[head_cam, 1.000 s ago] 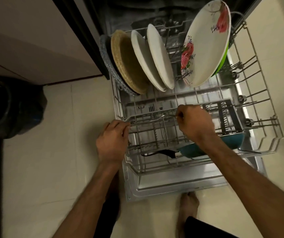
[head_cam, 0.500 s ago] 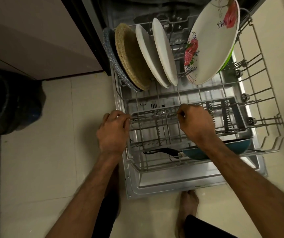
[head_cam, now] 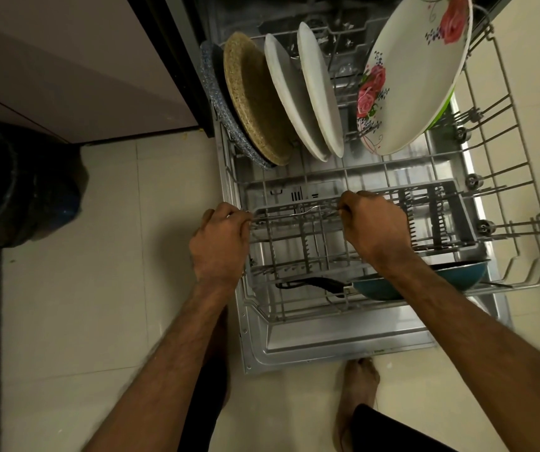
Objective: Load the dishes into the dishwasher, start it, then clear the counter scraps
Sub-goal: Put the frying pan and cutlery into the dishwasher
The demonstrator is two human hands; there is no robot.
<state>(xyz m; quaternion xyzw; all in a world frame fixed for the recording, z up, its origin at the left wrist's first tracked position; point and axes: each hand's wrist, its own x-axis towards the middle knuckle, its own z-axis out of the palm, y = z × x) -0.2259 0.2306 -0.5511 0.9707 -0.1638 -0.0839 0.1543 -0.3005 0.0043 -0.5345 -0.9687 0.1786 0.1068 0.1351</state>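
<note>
During loading, the left hand (head_cam: 219, 238) and the right hand (head_cam: 374, 223) each pinch one end of a metal utensil (head_cam: 294, 214) over the cutlery basket (head_cam: 438, 220) near the front edge of the rack (head_cam: 392, 165); next, it probably must be lowered into a slot.

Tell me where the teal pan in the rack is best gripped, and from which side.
Grip the black handle of the teal pan, from above at the front left: it points left, with nothing on it, while the bowl sits partly under the cutlery basket.

Counted at frame's top are one dark speckled plate (head_cam: 215, 102), one tan plate (head_cam: 255, 102), two white plates (head_cam: 291, 96) (head_cam: 321, 89), one rose-patterned plate (head_cam: 415, 70) and one green plate (head_cam: 442, 111). One teal frying pan (head_cam: 467, 275) is shown lower right.
</note>
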